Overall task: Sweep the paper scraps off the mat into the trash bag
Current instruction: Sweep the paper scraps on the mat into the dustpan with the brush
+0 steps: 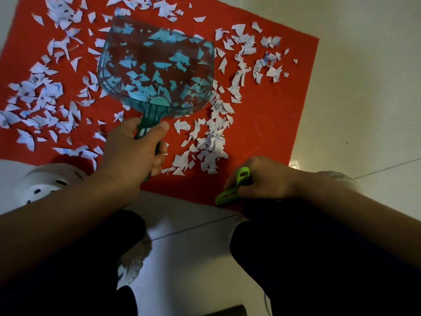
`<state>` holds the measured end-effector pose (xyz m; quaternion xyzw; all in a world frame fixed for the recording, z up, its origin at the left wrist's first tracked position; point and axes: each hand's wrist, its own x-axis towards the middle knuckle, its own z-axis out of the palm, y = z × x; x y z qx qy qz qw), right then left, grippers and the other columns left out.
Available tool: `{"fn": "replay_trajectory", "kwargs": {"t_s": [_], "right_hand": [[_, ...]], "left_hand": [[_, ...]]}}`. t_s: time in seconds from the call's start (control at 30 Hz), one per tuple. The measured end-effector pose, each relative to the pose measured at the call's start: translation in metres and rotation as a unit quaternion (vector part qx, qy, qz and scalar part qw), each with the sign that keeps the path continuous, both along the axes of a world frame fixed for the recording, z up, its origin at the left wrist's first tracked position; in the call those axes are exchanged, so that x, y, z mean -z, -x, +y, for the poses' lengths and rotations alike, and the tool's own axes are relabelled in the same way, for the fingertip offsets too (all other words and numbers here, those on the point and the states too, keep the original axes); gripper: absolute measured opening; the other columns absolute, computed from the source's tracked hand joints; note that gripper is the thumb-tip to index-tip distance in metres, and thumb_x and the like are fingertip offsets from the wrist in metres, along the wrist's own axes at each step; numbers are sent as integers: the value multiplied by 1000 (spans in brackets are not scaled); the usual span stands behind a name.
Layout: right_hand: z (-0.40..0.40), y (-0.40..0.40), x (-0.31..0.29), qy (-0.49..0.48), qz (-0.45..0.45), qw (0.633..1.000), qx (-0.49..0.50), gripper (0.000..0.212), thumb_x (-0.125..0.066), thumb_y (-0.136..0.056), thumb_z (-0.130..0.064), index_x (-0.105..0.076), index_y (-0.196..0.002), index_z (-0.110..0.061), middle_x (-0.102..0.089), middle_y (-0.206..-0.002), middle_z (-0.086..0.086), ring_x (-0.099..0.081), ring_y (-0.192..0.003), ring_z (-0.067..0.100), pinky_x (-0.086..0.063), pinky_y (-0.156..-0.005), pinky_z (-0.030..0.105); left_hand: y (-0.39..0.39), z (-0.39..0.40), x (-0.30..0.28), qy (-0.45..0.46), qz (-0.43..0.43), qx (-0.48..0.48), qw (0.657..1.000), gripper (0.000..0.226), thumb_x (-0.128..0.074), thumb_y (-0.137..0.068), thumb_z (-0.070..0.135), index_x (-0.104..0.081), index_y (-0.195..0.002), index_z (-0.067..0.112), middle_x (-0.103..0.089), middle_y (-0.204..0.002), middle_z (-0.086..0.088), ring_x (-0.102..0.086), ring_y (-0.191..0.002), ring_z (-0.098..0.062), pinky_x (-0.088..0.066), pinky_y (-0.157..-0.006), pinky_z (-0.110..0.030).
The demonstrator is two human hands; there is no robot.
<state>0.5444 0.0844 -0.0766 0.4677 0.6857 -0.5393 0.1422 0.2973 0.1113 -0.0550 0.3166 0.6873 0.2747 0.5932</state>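
A red mat (268, 124) lies on the pale floor, strewn with many white paper scraps (38, 99). My left hand (134, 151) grips the handle of a clear teal dustpan (157, 65), which is held over the middle of the mat; scraps show through its pan. Near the mat's front edge, my right hand (264, 179) grips a bright green handle (234, 185), most of that tool hidden under the hand. No trash bag is in view.
A white perforated shoe (45, 181) sits at the mat's near left corner. My dark-clothed knees (296, 258) fill the bottom of the view. Pale tiled floor (364, 87) surrounds the mat on the right.
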Motion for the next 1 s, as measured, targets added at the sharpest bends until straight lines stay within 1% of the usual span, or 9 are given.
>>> {"fn": "replay_trajectory", "kwargs": {"t_s": [0.07,0.17,0.27,0.33,0.47,0.53,0.73,0.83,1.0], "right_hand": [[1,-1,4,-28,-3,999,-21,28,-65,-88,-19,-71,-114,-27,-71,-104,-12,-60,-77,-5,-48,-76,15],[6,-5,6,-128,21,991,29,32,-64,-86,-14,-69,-116,-26,-73,-99,-7,-65,-73,4,-54,-71,24],[11,-5,1,-200,76,972,94,35,-60,-85,-11,-69,-117,-24,-73,-96,-8,-61,-62,1,-45,-59,10],[12,-2,-2,-193,93,970,114,34,-60,-85,-10,-69,-116,-21,-74,-96,-5,-62,-61,3,-44,-56,12],[4,8,0,-110,57,990,73,31,-64,-86,-12,-70,-114,-24,-74,-96,-4,-66,-72,8,-52,-67,25],[3,15,4,-87,46,994,50,31,-64,-87,-14,-70,-115,-25,-73,-96,-5,-63,-72,4,-50,-68,23],[25,24,0,-195,51,972,120,33,-59,-89,-13,-67,-119,-23,-73,-100,0,-66,-73,14,-56,-70,38],[33,23,-6,-182,75,963,185,33,-60,-88,-8,-70,-115,-25,-74,-99,-4,-66,-70,13,-56,-69,36],[25,27,-4,-117,80,973,184,29,-62,-87,-7,-72,-111,-22,-72,-93,-10,-66,-69,5,-53,-65,17]], "left_hand": [[1,0,1,0,5,7,1000,17,-61,-97,28,-61,-104,13,-54,-64,-1,-41,-43,-10,-34,-36,-21],[2,1,1,0,4,3,1000,20,-61,-96,29,-61,-107,12,-55,-64,-1,-41,-43,-9,-35,-36,-21],[3,1,1,0,1,-3,1000,21,-61,-96,28,-61,-109,11,-54,-63,-1,-41,-43,-10,-35,-36,-21],[3,1,1,2,-2,-10,1000,20,-61,-96,28,-61,-109,12,-54,-62,0,-40,-43,-10,-34,-36,-21],[3,2,1,4,-5,-22,1000,21,-62,-96,27,-61,-110,11,-54,-60,0,-39,-43,-11,-33,-36,-21],[3,2,1,4,-7,-23,1000,22,-63,-96,27,-61,-110,10,-54,-59,0,-39,-43,-12,-33,-36,-21],[4,3,-2,2,-13,-29,999,19,-62,-96,28,-62,-109,14,-54,-60,1,-39,-42,-9,-33,-35,-20],[5,4,-2,-4,-20,-38,999,20,-63,-96,27,-62,-109,12,-54,-57,2,-39,-41,-10,-33,-35,-20],[6,5,-3,-5,-23,-47,999,20,-62,-96,26,-60,-109,10,-52,-57,2,-38,-40,-9,-32,-35,-19]]}}
